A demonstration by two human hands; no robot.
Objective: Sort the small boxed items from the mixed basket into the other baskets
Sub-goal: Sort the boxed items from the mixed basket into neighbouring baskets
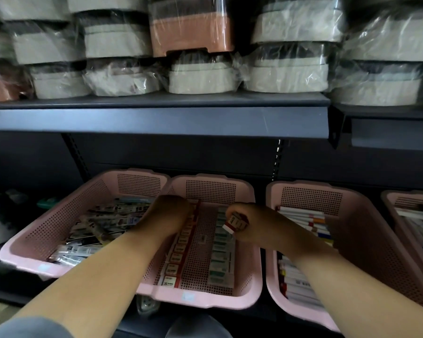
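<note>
Right hand (254, 226) grips a box (233, 222) over the middle basket (200, 300); left hand (165, 215) (fingers hidden, grip unclear) curls over its red row (177, 256).

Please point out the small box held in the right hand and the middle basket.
small box (235, 222), head view, on its printed side
middle basket (217, 301), head view, on its front rim

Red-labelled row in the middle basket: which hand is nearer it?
Left. The left hand is over the far end of the red-labelled row; the right hand, gripping small boxes, is off to its right over the grey-green row.
</note>
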